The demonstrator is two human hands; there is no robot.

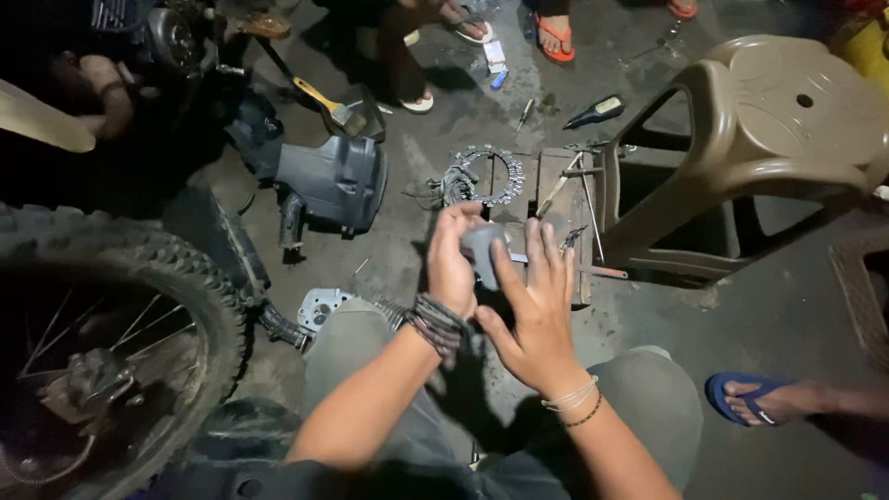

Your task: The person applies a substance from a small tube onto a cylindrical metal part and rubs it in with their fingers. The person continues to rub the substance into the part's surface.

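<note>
While the person squats over the wooden tool board [556, 199], both hands meet just short of it.
Left hand [451, 259]: curled tight round a small grey part [483, 248], steadying it upright.
Right hand [535, 315]: fingers spread flat against the part, pressing, not clenched.
Chain [482, 176]: coiled at the board's far left.
Plastic stool [769, 120]: right of the board.
Motorcycle wheel [111, 315]: well left of the board.
</note>
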